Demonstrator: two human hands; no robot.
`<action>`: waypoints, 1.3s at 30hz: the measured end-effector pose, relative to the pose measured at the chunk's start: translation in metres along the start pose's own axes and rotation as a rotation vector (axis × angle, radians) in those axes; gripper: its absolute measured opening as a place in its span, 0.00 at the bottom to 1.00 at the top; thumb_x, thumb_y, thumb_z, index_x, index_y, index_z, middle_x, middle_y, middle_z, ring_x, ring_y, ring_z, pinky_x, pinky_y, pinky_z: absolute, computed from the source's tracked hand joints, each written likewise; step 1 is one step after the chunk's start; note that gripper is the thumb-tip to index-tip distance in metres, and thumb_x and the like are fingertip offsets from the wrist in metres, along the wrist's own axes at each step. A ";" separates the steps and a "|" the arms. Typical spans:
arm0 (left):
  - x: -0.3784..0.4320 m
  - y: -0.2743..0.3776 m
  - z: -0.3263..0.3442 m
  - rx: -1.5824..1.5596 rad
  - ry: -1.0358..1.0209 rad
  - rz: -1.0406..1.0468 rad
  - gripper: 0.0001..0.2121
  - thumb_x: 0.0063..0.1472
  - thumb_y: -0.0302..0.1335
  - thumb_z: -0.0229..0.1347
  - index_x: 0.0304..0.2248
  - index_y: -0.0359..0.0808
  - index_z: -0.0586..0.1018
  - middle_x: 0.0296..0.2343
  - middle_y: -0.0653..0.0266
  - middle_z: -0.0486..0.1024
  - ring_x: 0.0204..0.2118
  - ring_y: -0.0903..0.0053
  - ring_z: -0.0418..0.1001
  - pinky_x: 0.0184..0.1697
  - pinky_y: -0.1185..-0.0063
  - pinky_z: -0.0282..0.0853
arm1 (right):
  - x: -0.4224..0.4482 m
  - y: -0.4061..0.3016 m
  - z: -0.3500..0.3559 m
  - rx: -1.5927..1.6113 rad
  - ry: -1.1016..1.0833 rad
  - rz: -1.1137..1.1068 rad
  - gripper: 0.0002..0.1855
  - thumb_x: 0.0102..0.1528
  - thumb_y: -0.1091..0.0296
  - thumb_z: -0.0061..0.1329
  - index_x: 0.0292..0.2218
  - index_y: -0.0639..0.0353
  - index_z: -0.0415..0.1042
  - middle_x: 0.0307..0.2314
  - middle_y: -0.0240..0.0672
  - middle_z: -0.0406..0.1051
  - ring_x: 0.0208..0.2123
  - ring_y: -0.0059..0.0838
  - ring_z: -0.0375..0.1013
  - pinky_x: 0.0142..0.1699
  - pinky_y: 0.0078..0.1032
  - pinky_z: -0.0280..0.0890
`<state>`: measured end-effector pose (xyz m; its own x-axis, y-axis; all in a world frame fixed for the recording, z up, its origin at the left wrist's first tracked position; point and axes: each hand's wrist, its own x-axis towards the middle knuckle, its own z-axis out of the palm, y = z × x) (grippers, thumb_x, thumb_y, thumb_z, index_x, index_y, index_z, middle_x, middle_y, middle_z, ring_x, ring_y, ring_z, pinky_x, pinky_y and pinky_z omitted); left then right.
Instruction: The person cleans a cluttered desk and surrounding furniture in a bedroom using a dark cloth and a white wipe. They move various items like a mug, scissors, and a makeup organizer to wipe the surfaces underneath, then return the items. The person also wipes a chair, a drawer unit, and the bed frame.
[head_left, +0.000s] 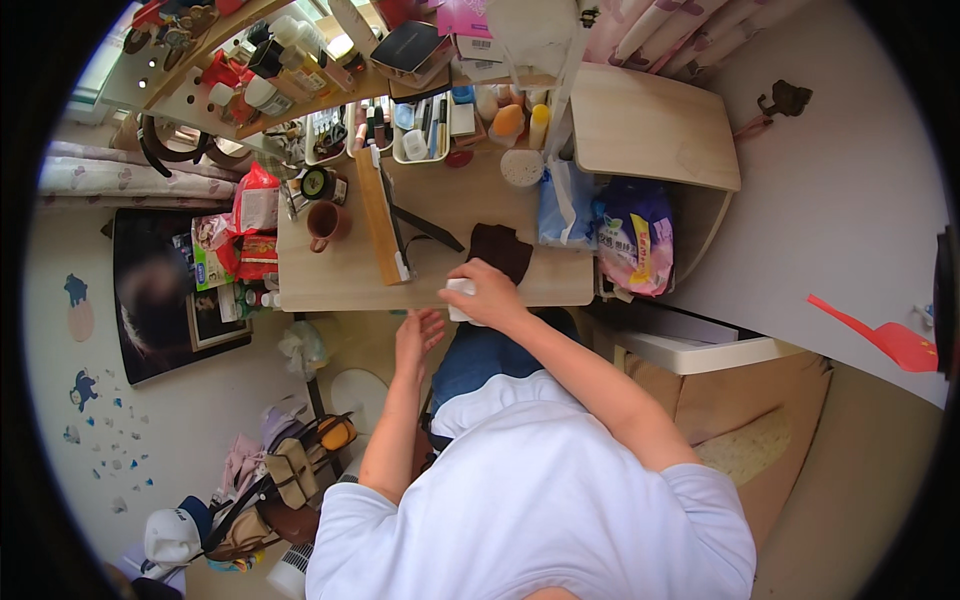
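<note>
My right hand (493, 295) grips a small white object (460, 298) at the front edge of the wooden desk (322, 289); its exact kind is hard to make out. Just past that hand lies a dark brown folded cloth (501, 249). My left hand (420, 337) is held off the desk's front edge, fingers apart, with nothing in it. Between the cloth and a brown mug (328, 223) stands a wood-framed panel (379, 217) seen edge-on, with a black support leg (427, 227) reaching out behind it.
A blue tissue pack (565, 206) and a purple package (636, 236) sit at the right. White trays of cosmetics (421, 131) line the back under a shelf of bottles (300, 67). Red snack bags (257, 199) crowd the left. An open white drawer (697, 356) juts out on my right.
</note>
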<state>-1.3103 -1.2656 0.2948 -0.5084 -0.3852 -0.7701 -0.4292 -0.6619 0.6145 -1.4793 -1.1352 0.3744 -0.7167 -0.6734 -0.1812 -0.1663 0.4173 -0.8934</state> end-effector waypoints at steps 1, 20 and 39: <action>0.003 0.003 -0.007 -0.079 0.025 0.012 0.25 0.68 0.46 0.39 0.54 0.34 0.65 0.46 0.56 0.70 0.46 0.68 0.70 0.48 0.71 0.68 | 0.008 -0.003 0.013 -0.021 -0.039 0.028 0.27 0.45 0.49 0.57 0.42 0.59 0.74 0.36 0.39 0.71 0.39 0.41 0.73 0.43 0.33 0.68; 0.027 0.018 -0.019 -0.122 -0.091 0.033 0.24 0.69 0.46 0.36 0.54 0.36 0.63 0.43 0.59 0.73 0.42 0.71 0.74 0.45 0.73 0.70 | 0.008 -0.012 0.059 0.125 0.262 -0.056 0.34 0.37 0.58 0.60 0.48 0.57 0.71 0.26 0.46 0.74 0.29 0.46 0.75 0.35 0.31 0.70; -0.081 0.052 0.261 0.391 -0.988 0.000 0.28 0.68 0.49 0.35 0.51 0.30 0.65 0.46 0.56 0.73 0.50 0.70 0.70 0.51 0.73 0.66 | -0.133 -0.022 -0.222 0.364 0.587 -0.202 0.25 0.43 0.74 0.54 0.45 0.68 0.69 0.33 0.33 0.72 0.37 0.15 0.68 0.42 0.22 0.67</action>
<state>-1.4863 -1.1008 0.4344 -0.8137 0.4246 -0.3971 -0.5501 -0.3415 0.7620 -1.5306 -0.9192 0.5093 -0.9587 -0.2342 0.1615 -0.1710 0.0204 -0.9851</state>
